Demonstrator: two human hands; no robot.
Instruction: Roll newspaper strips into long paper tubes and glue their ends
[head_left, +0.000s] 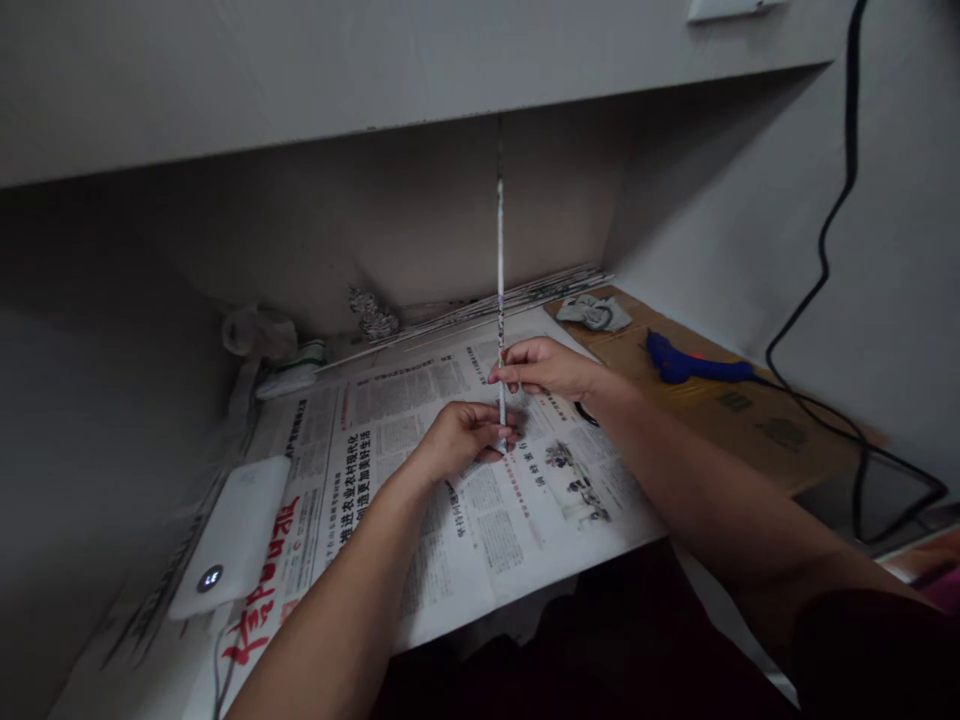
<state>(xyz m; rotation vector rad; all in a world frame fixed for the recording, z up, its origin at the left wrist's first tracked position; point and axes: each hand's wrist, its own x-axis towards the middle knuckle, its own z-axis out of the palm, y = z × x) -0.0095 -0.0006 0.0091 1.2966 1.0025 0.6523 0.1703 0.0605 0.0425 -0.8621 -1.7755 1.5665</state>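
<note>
Pinched by left hand (pixel 457 438) low, right hand (pixel 551 366) higher: rolled-paper stick (pixel 501 250) over newspaper (pixel 416 400); near surface's (pixel 94 665) right edge, glue gun (pixel 686 363).

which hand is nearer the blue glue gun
Right. The right hand is apart from the blue glue gun, to its left; the left hand is farther left.

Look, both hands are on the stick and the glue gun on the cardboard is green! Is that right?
No, the glue gun is blue, as the head view shows. It does lie on the cardboard, and the left hand and right hand are both on the stick.
</note>
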